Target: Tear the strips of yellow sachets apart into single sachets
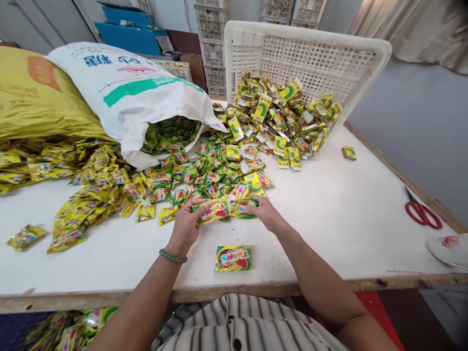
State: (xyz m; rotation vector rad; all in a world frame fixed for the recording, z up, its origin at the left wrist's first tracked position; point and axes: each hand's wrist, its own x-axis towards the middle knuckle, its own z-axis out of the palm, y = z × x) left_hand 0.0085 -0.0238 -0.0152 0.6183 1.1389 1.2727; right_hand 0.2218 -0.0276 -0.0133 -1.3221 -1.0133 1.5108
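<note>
Left hand (185, 222) grips a sachet (212, 212); right hand (263, 210) seemingly pinches another (green) (245, 206).

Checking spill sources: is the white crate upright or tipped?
Tipped. The white crate lies on its side on the table, its open mouth facing the person, and small packets spill out of it.

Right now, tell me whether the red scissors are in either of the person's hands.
No: the red scissors lie on the table far right, while left hand and right hand hold packets.
</note>
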